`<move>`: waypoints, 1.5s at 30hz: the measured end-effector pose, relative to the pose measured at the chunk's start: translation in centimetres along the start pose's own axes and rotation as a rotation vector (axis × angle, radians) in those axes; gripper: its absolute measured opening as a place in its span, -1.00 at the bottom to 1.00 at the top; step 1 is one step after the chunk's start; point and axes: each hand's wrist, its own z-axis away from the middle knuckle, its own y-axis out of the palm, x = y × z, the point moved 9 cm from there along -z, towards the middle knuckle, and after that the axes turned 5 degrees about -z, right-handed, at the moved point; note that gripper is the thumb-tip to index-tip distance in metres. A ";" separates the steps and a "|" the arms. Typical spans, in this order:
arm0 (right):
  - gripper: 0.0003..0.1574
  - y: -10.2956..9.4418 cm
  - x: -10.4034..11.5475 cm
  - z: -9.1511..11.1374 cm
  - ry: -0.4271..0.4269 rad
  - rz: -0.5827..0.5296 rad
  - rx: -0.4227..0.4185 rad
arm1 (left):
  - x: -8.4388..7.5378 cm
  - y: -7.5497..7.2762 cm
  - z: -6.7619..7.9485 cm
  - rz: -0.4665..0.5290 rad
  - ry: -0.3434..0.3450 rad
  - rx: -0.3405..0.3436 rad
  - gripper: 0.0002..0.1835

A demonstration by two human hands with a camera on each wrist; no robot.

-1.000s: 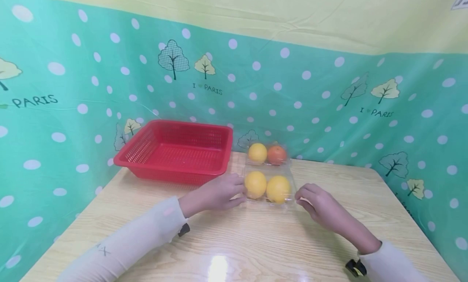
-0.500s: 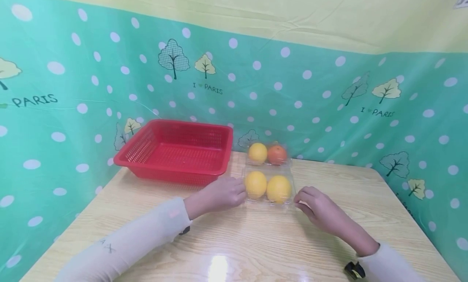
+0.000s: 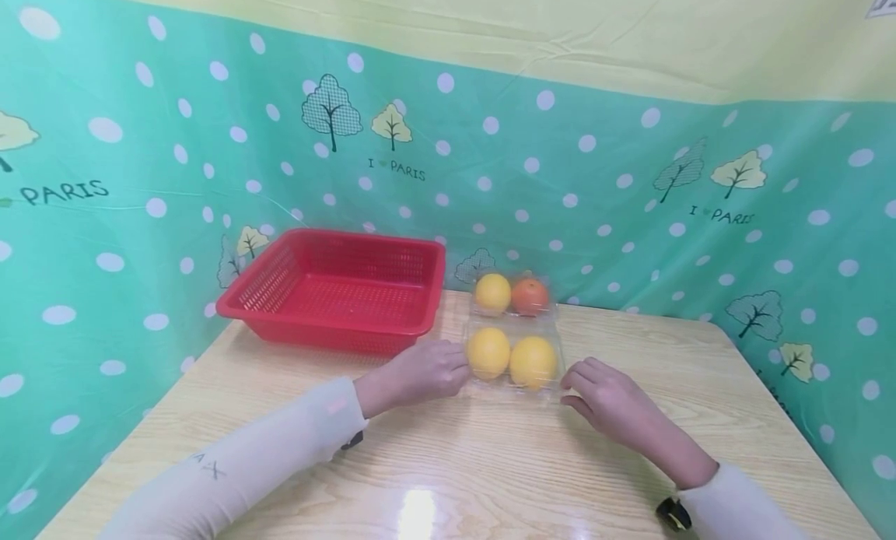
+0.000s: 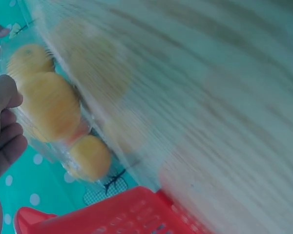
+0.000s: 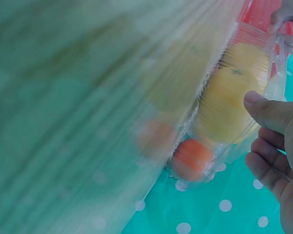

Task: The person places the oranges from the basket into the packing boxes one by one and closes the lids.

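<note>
A clear plastic fruit box [image 3: 514, 324] lies on the table, two yellow fruits in its near row. The left one [image 3: 488, 353] and right one [image 3: 533, 362] look like oranges. Behind them sit another yellow fruit [image 3: 493, 294] and a red-orange fruit [image 3: 530, 296]. My left hand [image 3: 428, 371] pinches the box's near left edge, thumb against the plastic in the left wrist view. At the near right corner is my right hand [image 3: 610, 398], its thumb [image 5: 268, 109] apart from the loosely bent fingers. Whether it touches the plastic I cannot tell.
A red plastic basket [image 3: 350, 297] with slotted sides stands on the wooden table [image 3: 448, 462], left of the box. Behind the table hangs a green dotted curtain [image 3: 595, 213], close to the box's far side.
My left hand has shifted slightly right and its fingers have drawn together at the box edge. My right thumb and fingers closed toward the corner, then spread a little. The box stays put.
</note>
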 end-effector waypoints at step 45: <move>-0.67 0.0 0.1 -0.9 -0.010 0.060 0.113 | 1.6 0.6 0.3 0.315 -0.156 0.138 -0.70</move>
